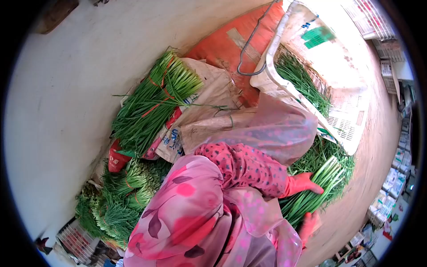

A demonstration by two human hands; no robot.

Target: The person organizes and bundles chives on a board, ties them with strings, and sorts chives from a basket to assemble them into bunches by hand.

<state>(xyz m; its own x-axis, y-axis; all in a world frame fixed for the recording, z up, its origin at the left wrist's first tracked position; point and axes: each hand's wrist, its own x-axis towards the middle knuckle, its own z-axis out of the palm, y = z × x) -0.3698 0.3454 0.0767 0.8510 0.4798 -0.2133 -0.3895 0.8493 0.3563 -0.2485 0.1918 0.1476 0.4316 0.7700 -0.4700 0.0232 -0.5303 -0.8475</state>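
A loose bunch of chives [328, 172], pale at the stem ends, lies on the right over more loose greens. My left hand [301, 184], in a red glove with a pink spotted sleeve, rests across the bunch, its thumb stretched over the stalks and its fingers partly hidden among them. Below it, my right hand [308, 228], also red-gloved, is beside the lower side of the bunch. It is slightly blurred, with fingers apart and nothing seen in them. A translucent cover with pink dots [284, 131] drapes over my knee.
Tied chives [151, 98] with red bands lie on sacks [213, 86] at upper left. More bundled greens [118, 202] are below them. A white plastic basket [351, 115] holding chives stands at upper right, near an orange sack [227, 42]. A pale wall [58, 115] runs along the left.
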